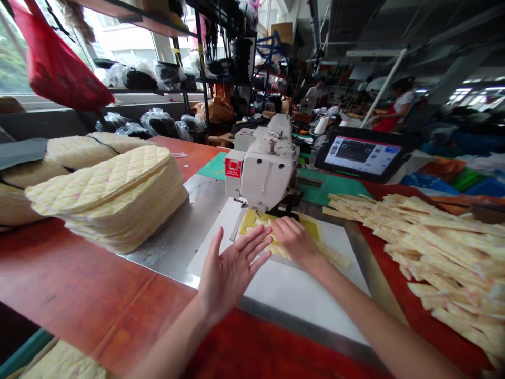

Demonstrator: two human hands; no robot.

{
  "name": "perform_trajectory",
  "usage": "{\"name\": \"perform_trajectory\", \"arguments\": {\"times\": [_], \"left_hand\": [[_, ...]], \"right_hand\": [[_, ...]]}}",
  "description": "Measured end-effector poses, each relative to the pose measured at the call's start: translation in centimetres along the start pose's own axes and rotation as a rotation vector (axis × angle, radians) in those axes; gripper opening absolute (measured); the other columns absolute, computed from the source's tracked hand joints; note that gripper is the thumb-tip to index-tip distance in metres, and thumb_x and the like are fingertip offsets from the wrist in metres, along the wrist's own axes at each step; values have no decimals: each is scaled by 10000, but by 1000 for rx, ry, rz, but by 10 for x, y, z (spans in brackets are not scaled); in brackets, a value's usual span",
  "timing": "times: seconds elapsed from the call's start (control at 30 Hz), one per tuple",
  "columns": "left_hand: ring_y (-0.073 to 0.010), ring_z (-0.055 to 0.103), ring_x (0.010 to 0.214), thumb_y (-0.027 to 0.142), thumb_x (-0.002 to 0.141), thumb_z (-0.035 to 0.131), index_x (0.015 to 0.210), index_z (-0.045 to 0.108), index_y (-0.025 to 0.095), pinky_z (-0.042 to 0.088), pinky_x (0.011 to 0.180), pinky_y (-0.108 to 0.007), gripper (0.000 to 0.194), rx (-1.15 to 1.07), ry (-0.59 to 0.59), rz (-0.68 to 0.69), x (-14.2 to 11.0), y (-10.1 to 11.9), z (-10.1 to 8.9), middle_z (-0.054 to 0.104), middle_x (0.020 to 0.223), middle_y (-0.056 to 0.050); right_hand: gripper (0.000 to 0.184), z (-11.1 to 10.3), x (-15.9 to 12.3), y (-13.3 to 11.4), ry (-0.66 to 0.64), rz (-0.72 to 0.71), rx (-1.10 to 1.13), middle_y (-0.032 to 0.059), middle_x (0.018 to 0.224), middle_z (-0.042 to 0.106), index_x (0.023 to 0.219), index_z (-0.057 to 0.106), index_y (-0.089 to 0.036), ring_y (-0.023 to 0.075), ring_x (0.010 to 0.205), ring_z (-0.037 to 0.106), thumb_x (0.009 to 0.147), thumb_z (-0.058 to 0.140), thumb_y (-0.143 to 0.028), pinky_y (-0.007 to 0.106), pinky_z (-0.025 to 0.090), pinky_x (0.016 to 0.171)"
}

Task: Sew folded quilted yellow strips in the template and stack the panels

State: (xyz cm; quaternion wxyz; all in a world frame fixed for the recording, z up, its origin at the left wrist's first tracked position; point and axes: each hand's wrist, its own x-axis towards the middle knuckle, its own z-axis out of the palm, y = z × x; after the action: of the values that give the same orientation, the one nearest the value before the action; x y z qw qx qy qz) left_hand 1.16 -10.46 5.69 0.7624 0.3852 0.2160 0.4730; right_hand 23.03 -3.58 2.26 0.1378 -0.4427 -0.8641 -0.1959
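My left hand (232, 266) is held over the white plate (300, 295), palm turned up and fingers stretched out, holding nothing. My right hand (294, 239) reaches to a yellow template (311, 226) under the head of the sewing machine (264, 173). Its fingers are bent and pressed together over the template; what they grip, if anything, is hidden. Pale yellow fabric shows in the template's cut-outs, and a fabric strip (335, 255) sticks out to its right. The fingertips of both hands are close together.
A tall stack of quilted yellow fabric pieces (114, 195) stands at left. Many pale yellow strips (442, 247) are heaped at right. Behind them is a control screen (361, 152). A red bag (63, 63) hangs at upper left. Two people are farther back.
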Motion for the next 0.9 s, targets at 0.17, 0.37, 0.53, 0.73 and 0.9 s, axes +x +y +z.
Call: {"name": "perform_trajectory", "arguments": {"times": [0.17, 0.37, 0.53, 0.73, 0.9], "left_hand": [[-297, 587, 1290, 619, 1025, 409, 1202, 725, 175, 414, 1161, -464, 573, 507, 135, 251, 6, -7, -24, 680, 1331, -126], [-233, 656, 1072, 403, 1069, 434, 1051, 743, 188, 485, 1013, -360, 377, 1110, -16, 445, 33, 7, -64, 722, 1112, -96], [-249, 634, 1050, 312, 1064, 423, 1079, 725, 156, 507, 969, -389, 341, 1436, -180, 552, 69, 8, -79, 713, 1105, -136], [-266, 625, 1173, 244, 1071, 373, 1194, 692, 146, 491, 1044, -435, 356, 1605, -336, 602, 82, 2, -83, 703, 1243, -159], [-265, 632, 1186, 251, 1073, 377, 1324, 639, 169, 446, 1096, -499, 372, 1620, -321, 618, 84, -5, -89, 680, 1324, -151]], "right_hand": [[222, 30, 33, -10, -44, -99, 73, 107, 894, 685, 897, 670, -167, 269, 884, 609, 962, 504, -34, 365, 464, 771], [236, 30, 35, -8, -85, -88, 128, 92, 977, 718, 971, 677, -163, 246, 943, 661, 940, 519, 10, 335, 519, 807], [347, 32, 18, -16, -58, 106, 385, 113, 1272, 700, 1284, 643, -180, 254, 1195, 647, 988, 483, -96, 416, 532, 1036], [504, 40, 1, -23, -55, 202, 584, 119, 1523, 530, 1488, 518, -170, 285, 1405, 497, 986, 472, -183, 519, 402, 1205], [513, 38, 5, -19, -69, 201, 645, 102, 1528, 528, 1491, 525, -201, 272, 1405, 503, 988, 436, -164, 511, 411, 1203]]}}
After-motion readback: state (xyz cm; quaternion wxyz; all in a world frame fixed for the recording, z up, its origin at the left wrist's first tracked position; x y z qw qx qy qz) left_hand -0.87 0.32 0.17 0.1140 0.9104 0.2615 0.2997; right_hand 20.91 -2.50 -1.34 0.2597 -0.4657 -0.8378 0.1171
